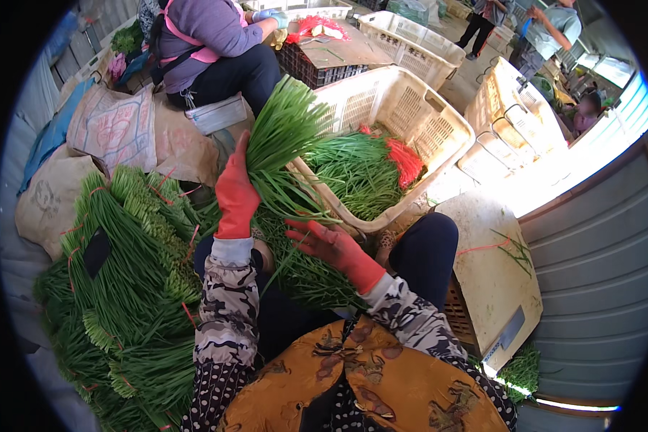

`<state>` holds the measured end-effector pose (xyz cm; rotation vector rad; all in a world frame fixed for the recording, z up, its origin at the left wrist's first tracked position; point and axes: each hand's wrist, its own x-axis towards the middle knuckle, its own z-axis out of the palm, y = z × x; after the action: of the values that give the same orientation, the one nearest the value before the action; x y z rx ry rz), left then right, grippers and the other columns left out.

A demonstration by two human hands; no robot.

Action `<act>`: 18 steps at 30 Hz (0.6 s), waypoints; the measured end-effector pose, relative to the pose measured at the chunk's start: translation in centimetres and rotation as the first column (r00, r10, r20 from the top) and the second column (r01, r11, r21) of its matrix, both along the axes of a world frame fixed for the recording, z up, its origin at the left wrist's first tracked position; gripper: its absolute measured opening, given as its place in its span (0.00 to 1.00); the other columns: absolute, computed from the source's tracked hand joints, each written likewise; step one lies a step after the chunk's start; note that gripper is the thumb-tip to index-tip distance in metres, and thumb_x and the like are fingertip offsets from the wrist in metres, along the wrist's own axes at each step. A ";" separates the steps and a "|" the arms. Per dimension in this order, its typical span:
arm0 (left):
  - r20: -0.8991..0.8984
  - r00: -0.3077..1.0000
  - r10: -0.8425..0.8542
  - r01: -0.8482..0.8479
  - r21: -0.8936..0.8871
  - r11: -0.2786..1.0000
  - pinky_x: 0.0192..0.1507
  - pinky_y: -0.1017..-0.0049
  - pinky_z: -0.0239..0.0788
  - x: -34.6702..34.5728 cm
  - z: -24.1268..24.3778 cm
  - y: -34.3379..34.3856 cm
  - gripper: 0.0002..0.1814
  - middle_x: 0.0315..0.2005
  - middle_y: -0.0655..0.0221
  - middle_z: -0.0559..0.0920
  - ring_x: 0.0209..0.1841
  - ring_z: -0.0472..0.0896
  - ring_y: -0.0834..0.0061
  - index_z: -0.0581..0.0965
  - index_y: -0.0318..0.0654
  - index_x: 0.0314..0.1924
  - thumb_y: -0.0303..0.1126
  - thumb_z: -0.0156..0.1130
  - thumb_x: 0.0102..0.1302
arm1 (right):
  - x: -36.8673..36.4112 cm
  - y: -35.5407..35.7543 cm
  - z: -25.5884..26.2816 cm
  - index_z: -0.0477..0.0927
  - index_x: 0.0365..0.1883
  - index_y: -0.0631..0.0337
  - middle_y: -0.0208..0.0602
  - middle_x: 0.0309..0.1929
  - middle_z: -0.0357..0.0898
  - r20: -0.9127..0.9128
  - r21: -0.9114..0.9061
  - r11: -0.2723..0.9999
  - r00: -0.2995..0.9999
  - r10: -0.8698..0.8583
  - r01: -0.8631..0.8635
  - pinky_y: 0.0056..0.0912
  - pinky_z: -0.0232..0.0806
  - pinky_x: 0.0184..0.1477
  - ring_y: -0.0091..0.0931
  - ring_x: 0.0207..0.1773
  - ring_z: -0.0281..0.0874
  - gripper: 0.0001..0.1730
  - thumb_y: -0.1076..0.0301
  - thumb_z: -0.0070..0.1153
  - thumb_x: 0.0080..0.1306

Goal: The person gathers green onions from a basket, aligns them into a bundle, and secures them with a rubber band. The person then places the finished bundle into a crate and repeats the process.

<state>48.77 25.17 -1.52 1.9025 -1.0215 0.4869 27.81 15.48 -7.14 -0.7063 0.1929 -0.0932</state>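
Observation:
A red rubber glove covers my left hand [237, 194], which is closed around a loose bunch of green garlic chives [283, 127], cut ends up and leaves hanging down. My right hand [337, 248], in a matching glove, is held below and to the right of the bunch, palm towards it, fingers apart and empty. Loose green leaves [316, 275] lie between my knees under both hands. At the left is a large pile of chive bundles [124, 254] tied with red bands, a small dark patch lying on it.
A cream plastic crate [437, 173] ahead holds more greens and red netting [405, 162]. To the right, a board [488, 270] bears a flat metal blade [505, 335] and scraps. Sacks [113, 127] lie left; a seated person [210, 43] is beyond. Other people stand farther back near stacked crates [510, 124].

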 end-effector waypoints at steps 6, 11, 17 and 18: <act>0.005 1.000 0.003 -0.004 0.186 0.983 0.38 0.61 0.72 -0.9 1.0 0.6 0.49 0.41 0.61 0.79 0.39 0.79 0.54 0.60 0.56 0.70 0.22 0.64 0.45 | 2.0 -3.2 4.5 0.63 0.65 0.55 0.35 0.54 0.76 0.023 -0.127 0.934 0.943 -0.333 0.334 0.28 0.70 0.44 0.27 0.45 0.78 0.29 0.64 0.57 0.67; 0.068 0.997 -0.039 0.018 0.282 0.959 0.35 0.62 0.72 -1.8 1.3 0.2 0.50 0.39 0.61 0.78 0.37 0.79 0.54 0.60 0.56 0.69 0.20 0.63 0.42 | 1.1 -5.4 7.1 0.66 0.59 0.61 0.36 0.51 0.75 0.029 -0.179 0.921 0.938 -0.347 0.346 0.27 0.71 0.40 0.27 0.46 0.79 0.23 0.65 0.54 0.68; 0.075 0.988 -0.138 0.107 0.319 0.942 0.34 0.61 0.72 -2.1 0.7 -0.4 0.49 0.36 0.60 0.78 0.35 0.79 0.54 0.62 0.56 0.69 0.21 0.63 0.43 | 1.3 -8.0 4.6 0.70 0.53 0.63 0.32 0.42 0.78 -0.053 -0.379 0.831 0.887 -0.459 0.407 0.24 0.68 0.33 0.24 0.35 0.78 0.17 0.66 0.54 0.69; 0.064 0.988 -0.144 0.117 0.312 0.943 0.34 0.61 0.72 -2.3 0.5 -0.5 0.48 0.36 0.60 0.78 0.35 0.79 0.53 0.62 0.55 0.69 0.21 0.63 0.43 | 1.3 -8.2 5.0 0.70 0.52 0.63 0.32 0.39 0.78 -0.054 -0.428 0.808 0.881 -0.470 0.405 0.23 0.67 0.31 0.23 0.33 0.78 0.17 0.66 0.53 0.69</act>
<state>46.52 24.67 -1.00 2.0822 -1.3353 0.3499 29.08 7.32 -2.11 -1.0780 0.5013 -0.5384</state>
